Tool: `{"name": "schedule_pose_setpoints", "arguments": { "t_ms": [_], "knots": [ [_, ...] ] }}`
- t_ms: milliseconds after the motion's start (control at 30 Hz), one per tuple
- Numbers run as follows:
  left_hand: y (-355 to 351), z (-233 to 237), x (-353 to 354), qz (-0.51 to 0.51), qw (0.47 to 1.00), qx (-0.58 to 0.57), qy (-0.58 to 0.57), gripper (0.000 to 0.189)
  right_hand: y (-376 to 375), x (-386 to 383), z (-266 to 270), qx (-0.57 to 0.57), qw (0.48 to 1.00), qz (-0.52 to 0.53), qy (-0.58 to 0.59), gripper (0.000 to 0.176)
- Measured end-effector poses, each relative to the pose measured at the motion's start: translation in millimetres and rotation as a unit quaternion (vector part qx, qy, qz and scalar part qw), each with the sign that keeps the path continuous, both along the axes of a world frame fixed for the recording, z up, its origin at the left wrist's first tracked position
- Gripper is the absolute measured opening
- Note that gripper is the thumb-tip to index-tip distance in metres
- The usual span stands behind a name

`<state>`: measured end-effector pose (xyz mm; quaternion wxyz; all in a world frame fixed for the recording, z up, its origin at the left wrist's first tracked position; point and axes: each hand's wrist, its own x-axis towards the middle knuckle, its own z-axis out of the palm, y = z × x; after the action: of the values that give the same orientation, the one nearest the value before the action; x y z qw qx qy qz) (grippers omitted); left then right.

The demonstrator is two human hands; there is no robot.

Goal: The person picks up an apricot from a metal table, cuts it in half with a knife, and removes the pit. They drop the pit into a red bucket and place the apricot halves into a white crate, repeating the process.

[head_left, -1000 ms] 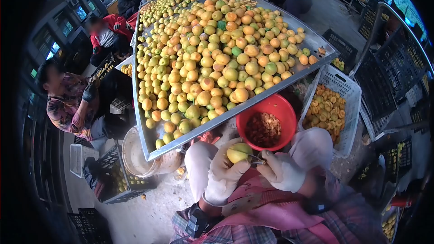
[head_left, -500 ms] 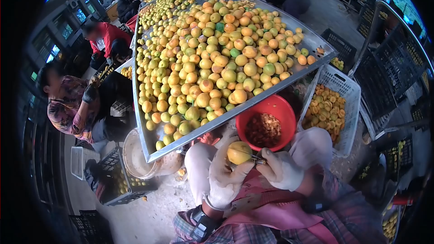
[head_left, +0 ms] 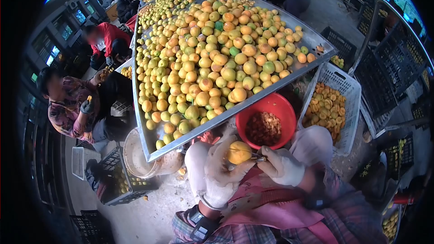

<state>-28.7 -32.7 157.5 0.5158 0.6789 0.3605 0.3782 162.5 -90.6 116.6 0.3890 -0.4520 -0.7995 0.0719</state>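
Left hand (head_left: 219, 171) holds a round yellow fruit (head_left: 239, 152), right hand (head_left: 285, 167) a small metal knife (head_left: 258, 157). The red plastic bowl (head_left: 282, 107) at 1 o'clock has pits; many whole fruits (head_left: 203, 63) wait on the grey metal worktop (head_left: 316, 41).

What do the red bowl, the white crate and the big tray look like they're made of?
Red bowl: likely plastic, smooth, slightly glossy, uniform colour. White crate: probably moulded plastic, matte, with a lattice of holes in its walls. Big tray: seems sheet metal, dull grey with soft reflections and a folded rim.
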Motion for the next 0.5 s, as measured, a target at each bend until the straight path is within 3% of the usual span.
{"name": "schedule_pose_setpoints", "arguments": {
  "t_ms": [33, 67, 133, 233, 367, 433, 500],
  "knots": [
    [2, 1, -1, 0.02, 0.986, 0.139, 0.095, 0.066, -1, 3, 3, -0.093, 0.995, 0.021, 0.026, 0.039],
    [0, 0, 0, 0.021, 0.985, 0.139, 0.095, 0.066, -1, 2, 3, -0.092, 0.995, 0.022, 0.025, 0.039],
    [-6, -1, 7, -0.008, 0.986, -0.128, -0.108, 0.064, 0, -2, 0, 0.011, 1.0, -0.006, 0.018, 0.039],
    [-9, -11, 13, 0.012, 0.972, -0.158, -0.176, 0.063, 0, -5, -4, 0.023, 0.999, -0.022, 0.02, 0.037],
    [-8, -7, 8, -0.01, 0.982, -0.146, -0.116, 0.062, -2, -7, -9, 0.029, 0.998, -0.049, -0.01, 0.034],
    [-7, -11, 4, 0.032, 0.999, -0.011, 0.01, 0.063, -4, -5, -5, 0.001, 0.999, -0.044, -0.006, 0.031],
    [-8, -10, 10, 0.022, 0.998, -0.054, -0.038, 0.063, -1, -4, -6, -0.04, 0.999, -0.033, 0.007, 0.032]
  ]
}}
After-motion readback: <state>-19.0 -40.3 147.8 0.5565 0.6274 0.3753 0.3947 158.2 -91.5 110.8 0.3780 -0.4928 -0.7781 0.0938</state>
